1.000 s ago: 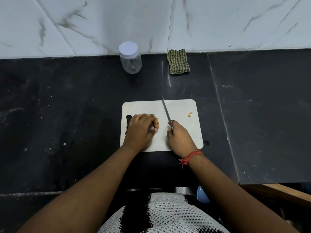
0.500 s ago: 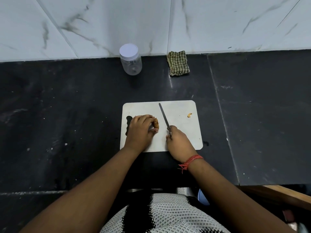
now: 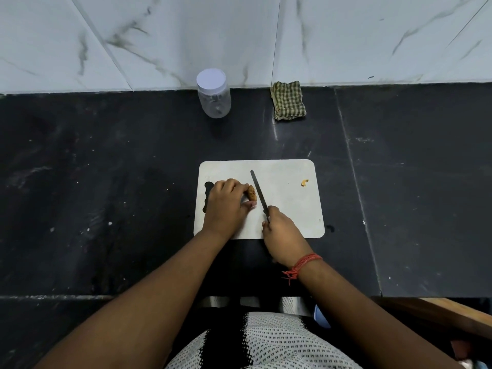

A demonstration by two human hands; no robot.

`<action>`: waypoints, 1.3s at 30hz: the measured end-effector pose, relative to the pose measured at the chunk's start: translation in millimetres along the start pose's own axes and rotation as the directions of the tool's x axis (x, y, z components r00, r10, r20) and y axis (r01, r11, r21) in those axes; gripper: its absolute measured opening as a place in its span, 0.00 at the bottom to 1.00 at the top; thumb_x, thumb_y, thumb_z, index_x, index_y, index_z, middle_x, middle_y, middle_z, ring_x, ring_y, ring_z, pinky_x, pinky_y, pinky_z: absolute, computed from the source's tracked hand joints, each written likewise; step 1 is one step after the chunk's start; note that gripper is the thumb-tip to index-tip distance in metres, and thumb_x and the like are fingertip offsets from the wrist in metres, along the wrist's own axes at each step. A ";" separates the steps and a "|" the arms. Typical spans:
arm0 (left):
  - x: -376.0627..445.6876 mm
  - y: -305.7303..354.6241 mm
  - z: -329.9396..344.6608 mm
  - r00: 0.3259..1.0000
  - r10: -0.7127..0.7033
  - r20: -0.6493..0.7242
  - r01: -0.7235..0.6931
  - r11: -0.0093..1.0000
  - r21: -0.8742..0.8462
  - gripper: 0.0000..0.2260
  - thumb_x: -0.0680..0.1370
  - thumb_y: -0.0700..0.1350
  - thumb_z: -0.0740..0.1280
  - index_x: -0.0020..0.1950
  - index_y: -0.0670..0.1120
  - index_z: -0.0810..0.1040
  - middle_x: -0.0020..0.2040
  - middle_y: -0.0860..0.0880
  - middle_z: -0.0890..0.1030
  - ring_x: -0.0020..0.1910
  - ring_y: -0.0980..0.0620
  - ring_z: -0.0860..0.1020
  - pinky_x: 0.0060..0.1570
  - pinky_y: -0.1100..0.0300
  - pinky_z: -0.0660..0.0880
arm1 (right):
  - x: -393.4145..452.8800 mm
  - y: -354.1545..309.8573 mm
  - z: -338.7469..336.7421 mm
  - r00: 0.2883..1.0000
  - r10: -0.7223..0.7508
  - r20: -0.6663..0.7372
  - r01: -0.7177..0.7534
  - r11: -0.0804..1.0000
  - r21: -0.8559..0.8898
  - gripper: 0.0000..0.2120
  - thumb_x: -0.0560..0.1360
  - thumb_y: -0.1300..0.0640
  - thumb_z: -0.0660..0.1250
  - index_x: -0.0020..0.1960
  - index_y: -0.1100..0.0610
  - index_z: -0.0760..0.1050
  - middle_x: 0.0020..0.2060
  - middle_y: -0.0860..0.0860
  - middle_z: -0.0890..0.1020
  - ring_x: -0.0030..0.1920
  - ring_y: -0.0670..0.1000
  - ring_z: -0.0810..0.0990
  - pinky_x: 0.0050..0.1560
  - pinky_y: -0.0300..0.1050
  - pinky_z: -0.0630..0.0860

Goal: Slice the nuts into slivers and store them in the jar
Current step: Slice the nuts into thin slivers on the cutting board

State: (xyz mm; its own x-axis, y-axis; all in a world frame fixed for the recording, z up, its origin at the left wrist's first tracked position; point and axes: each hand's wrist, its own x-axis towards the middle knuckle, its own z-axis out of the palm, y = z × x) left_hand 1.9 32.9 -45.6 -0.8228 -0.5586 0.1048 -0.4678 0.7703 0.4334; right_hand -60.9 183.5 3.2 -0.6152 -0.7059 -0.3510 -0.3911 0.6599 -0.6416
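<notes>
Swinging in toward the nut, knife (image 3: 258,193) blade now lies just beside the nut's right edge; a second ago it stood further right with a clear gap, tip pointing more to 12 than to 11 o'clock. Right hand (image 3: 282,237) has fingers curled tight round the handle, at 5 o'clock on the white cutting board (image 3: 290,209). Left hand (image 3: 226,206) unchanged, fingertips bunched together pinning the nuts (image 3: 251,192) near board's 9 o'clock side; how many nuts sit under the hand I cannot tell. Small sliver (image 3: 304,182) lies alone at board's 2 o'clock, well apart from the blade. Lidded clear plastic jar (image 3: 213,94) sits at 12 o'clock against the wall, looks empty, lid on. Checked cloth (image 3: 288,100) to its right. Judgement: next slice is lined up, cut not yet made; slicing is barely started and storing is far off. Fingertips close to blade, slip risk.
</notes>
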 end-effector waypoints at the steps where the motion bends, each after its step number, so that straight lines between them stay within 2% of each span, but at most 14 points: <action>1: 0.6 0.0 0.6 1.000 -0.008 -0.001 0.008 1.000 0.014 0.16 0.74 0.51 0.75 0.59 0.47 0.82 0.55 0.48 0.80 0.55 0.43 0.74 0.58 0.49 0.73 | 0.1 0.1 -0.3 1.000 0.005 -0.004 -0.005 1.000 0.006 0.07 0.81 0.61 0.55 0.57 0.62 0.68 0.49 0.56 0.76 0.48 0.55 0.75 0.43 0.45 0.68; 7: -0.1 -4.2 2.9 0.999 -0.033 -0.022 0.033 0.999 0.000 0.11 0.76 0.50 0.73 0.56 0.47 0.82 0.54 0.49 0.80 0.54 0.45 0.74 0.57 0.50 0.72 | -1.9 2.3 -1.0 0.999 0.031 -0.011 -0.030 0.999 0.031 0.09 0.81 0.61 0.55 0.59 0.62 0.68 0.48 0.54 0.75 0.44 0.51 0.72 0.41 0.44 0.70; 12: 6.2 -4.1 -3.1 0.998 -0.063 -0.015 0.064 0.998 0.023 0.11 0.76 0.53 0.72 0.45 0.46 0.78 0.43 0.50 0.81 0.43 0.45 0.76 0.50 0.50 0.69 | -1.7 0.3 -3.7 0.999 0.039 -0.004 -0.039 0.999 0.031 0.09 0.81 0.61 0.55 0.59 0.62 0.68 0.49 0.56 0.76 0.48 0.56 0.76 0.41 0.48 0.73; 13: 7.4 -4.0 -4.4 0.998 -0.070 -0.010 0.070 0.997 0.029 0.10 0.77 0.53 0.72 0.46 0.47 0.78 0.41 0.51 0.81 0.43 0.45 0.77 0.51 0.50 0.69 | -1.4 -0.3 -4.3 0.999 0.039 -0.004 -0.038 0.999 0.031 0.09 0.81 0.61 0.55 0.59 0.62 0.68 0.50 0.57 0.76 0.48 0.56 0.77 0.41 0.49 0.74; 16: 7.8 -2.1 -8.1 0.996 -0.085 0.041 0.085 0.996 0.007 0.13 0.78 0.55 0.69 0.58 0.50 0.79 0.41 0.54 0.82 0.45 0.48 0.79 0.61 0.47 0.68 | -1.3 -2.1 -6.7 0.999 0.045 0.001 -0.045 0.998 0.033 0.09 0.81 0.60 0.55 0.59 0.62 0.68 0.50 0.56 0.76 0.48 0.56 0.77 0.42 0.52 0.78; 19: 3.9 0.9 -9.7 0.997 -0.051 0.064 0.048 0.998 0.033 0.12 0.80 0.55 0.64 0.58 0.52 0.81 0.41 0.53 0.83 0.47 0.48 0.80 0.65 0.48 0.65 | -1.1 -2.9 -9.1 0.998 0.057 0.007 -0.057 0.998 0.038 0.09 0.81 0.61 0.55 0.60 0.62 0.68 0.51 0.56 0.76 0.48 0.57 0.78 0.44 0.54 0.78; 21: 2.4 0.1 -10.4 0.994 -0.102 0.049 0.104 0.994 -0.026 0.11 0.81 0.52 0.64 0.59 0.50 0.81 0.43 0.52 0.84 0.49 0.48 0.80 0.65 0.48 0.65 | -0.8 -3.3 -10.6 0.998 0.069 0.005 -0.069 0.997 0.043 0.10 0.81 0.61 0.55 0.60 0.61 0.68 0.50 0.56 0.76 0.46 0.57 0.78 0.42 0.56 0.79; 23: 2.7 -4.5 -10.1 0.992 -0.126 0.033 0.128 0.989 -0.076 0.12 0.81 0.48 0.65 0.63 0.50 0.79 0.53 0.50 0.83 0.55 0.47 0.78 0.64 0.46 0.68 | -0.8 -3.2 -11.1 0.997 0.076 0.010 -0.077 0.996 0.047 0.10 0.81 0.60 0.54 0.61 0.60 0.67 0.50 0.56 0.76 0.42 0.58 0.79 0.38 0.56 0.81; 26: 3.5 -12.3 -11.6 0.995 0.007 0.099 -0.002 0.999 -0.051 0.19 0.79 0.43 0.68 0.70 0.51 0.76 0.67 0.49 0.74 0.62 0.46 0.74 0.64 0.45 0.68 | -1.0 -2.4 -10.5 0.997 0.077 0.019 -0.078 0.996 0.043 0.09 0.81 0.59 0.54 0.60 0.59 0.67 0.49 0.55 0.76 0.41 0.57 0.79 0.34 0.54 0.81; 29: 5.2 -14.2 -13.2 0.987 0.073 0.144 -0.071 0.997 -0.017 0.17 0.79 0.47 0.69 0.68 0.51 0.78 0.67 0.51 0.76 0.61 0.45 0.74 0.62 0.46 0.68 | -1.3 -2.5 -9.1 0.997 0.069 0.018 -0.070 0.997 0.037 0.08 0.81 0.60 0.54 0.59 0.59 0.67 0.48 0.55 0.75 0.40 0.57 0.79 0.30 0.52 0.80; 35: 5.9 -10.3 -10.1 0.988 0.048 0.144 -0.047 0.999 -0.014 0.18 0.78 0.51 0.69 0.68 0.49 0.77 0.68 0.53 0.76 0.63 0.47 0.74 0.64 0.47 0.67 | -1.2 -3.9 -6.0 0.998 0.052 0.028 -0.052 0.998 0.019 0.06 0.81 0.61 0.55 0.56 0.61 0.67 0.47 0.56 0.75 0.43 0.57 0.78 0.40 0.56 0.80; 39: 5.2 -8.0 -8.9 0.989 0.042 0.143 -0.040 0.999 -0.016 0.17 0.78 0.51 0.70 0.67 0.50 0.78 0.69 0.55 0.76 0.64 0.48 0.73 0.66 0.46 0.66 | -3.0 -0.9 -1.7 0.999 0.045 0.019 -0.045 0.999 -0.005 0.06 0.81 0.61 0.55 0.56 0.61 0.67 0.48 0.56 0.76 0.44 0.55 0.76 0.41 0.49 0.75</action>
State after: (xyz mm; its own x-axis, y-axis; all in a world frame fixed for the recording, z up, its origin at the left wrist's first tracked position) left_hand 4.2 21.1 -40.5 -0.8793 -0.4762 -0.0060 -0.4294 0.7872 0.4427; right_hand -59.9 185.4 6.0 -0.6191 -0.6804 -0.3921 -0.3663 0.6919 -0.6221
